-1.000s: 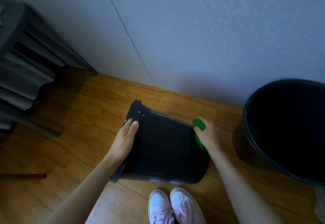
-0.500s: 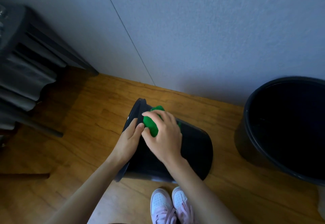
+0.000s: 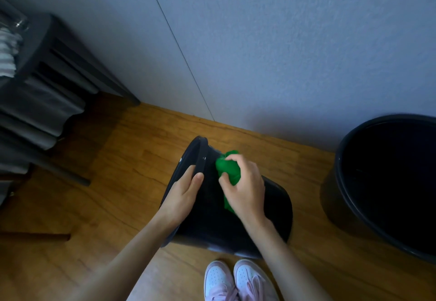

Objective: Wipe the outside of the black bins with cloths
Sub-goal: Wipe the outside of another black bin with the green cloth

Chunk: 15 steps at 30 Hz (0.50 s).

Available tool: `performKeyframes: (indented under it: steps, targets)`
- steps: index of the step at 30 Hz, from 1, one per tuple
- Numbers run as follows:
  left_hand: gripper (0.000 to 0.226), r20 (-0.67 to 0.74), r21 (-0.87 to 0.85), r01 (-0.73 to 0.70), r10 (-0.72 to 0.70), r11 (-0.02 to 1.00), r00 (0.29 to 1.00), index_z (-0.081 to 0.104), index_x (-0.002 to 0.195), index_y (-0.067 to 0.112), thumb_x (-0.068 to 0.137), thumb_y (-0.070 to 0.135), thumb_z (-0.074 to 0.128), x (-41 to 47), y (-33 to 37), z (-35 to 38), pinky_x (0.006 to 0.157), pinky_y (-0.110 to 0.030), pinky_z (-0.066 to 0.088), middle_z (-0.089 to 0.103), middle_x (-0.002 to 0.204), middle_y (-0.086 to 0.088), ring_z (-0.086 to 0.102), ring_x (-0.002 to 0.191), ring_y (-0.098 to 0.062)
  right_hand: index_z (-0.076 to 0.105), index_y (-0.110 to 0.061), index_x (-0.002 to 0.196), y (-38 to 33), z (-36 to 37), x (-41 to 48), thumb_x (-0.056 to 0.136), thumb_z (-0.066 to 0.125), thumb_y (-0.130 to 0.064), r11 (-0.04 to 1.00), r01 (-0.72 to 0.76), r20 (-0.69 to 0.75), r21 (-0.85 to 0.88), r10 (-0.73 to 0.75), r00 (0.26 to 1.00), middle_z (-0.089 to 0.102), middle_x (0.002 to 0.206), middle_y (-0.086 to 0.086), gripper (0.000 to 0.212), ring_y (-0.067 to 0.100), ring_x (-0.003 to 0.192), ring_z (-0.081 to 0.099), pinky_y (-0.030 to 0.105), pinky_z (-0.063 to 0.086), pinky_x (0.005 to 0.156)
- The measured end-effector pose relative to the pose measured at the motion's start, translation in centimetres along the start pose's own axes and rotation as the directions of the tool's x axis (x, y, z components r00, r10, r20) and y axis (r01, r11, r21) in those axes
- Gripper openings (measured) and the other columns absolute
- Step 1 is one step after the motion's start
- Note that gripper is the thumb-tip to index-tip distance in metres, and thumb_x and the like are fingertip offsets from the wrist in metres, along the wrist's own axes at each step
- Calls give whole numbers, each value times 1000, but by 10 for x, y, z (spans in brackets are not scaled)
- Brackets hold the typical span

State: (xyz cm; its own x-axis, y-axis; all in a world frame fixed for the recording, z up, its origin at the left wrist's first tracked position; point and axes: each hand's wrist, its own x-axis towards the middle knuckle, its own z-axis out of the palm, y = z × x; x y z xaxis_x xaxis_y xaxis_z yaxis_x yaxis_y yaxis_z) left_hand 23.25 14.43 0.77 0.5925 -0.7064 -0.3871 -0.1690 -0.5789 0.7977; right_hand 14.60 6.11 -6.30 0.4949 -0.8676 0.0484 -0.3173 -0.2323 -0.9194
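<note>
While the smaller black bin (image 3: 212, 225) lies tipped on its side on the wooden floor (image 3: 118, 182), mouth turned to the left, the left hand (image 3: 182, 193) grasps its rim, fingers hooked over the edge. The right hand (image 3: 245, 187) is clenched round a bunched green cloth (image 3: 230, 169) and presses it against the bin's outer wall just beside the rim, close to the left hand. A larger black bin (image 3: 330, 197) stands upright to the right, well apart, near the grey wall (image 3: 283, 52). Pale shoes (image 3: 236, 281) show just below the tipped bin; a dark shelf unit (image 3: 47, 88) stands at far left.
</note>
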Motion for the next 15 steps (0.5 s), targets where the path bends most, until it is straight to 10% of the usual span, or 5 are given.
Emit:
performKeyframes:
  steps: [7, 11, 15]
  targets:
    - [26, 65, 58, -30, 26, 998, 998, 49, 95, 5, 100, 27, 36, 2, -2, -1, 73, -49, 46, 55, 81, -14, 49, 70, -15, 61, -17, 104, -25, 12, -3, 77, 52, -24, 975, 161, -104, 150, -147, 984, 64, 105, -8, 29, 6, 97, 54, 4, 34, 82]
    - [24, 105, 96, -33, 23, 995, 994, 39, 84, 38, 101, 23, 33, -5, 3, 3, 60, 0, 41, 47, 76, 17, 51, 61, 23, 62, -17, 108, -17, 7, 41, 85, 56, -15, 996, 39, 0, 85, -39, 999, 64, 108, -5, 24, 13, 102, 55, 12, 35, 77]
    - [26, 121, 100, -37, 24, 994, 992, 32, 85, 42, 101, 22, 32, -7, 12, 5, 59, 4, 37, 37, 78, 25, 48, 61, 27, 62, -18, 110, -8, -1, 48, 86, 56, -14, 993, 87, 50, 79, -91, 995, 64, 109, -5, 25, 14, 103, 57, 24, 45, 86]
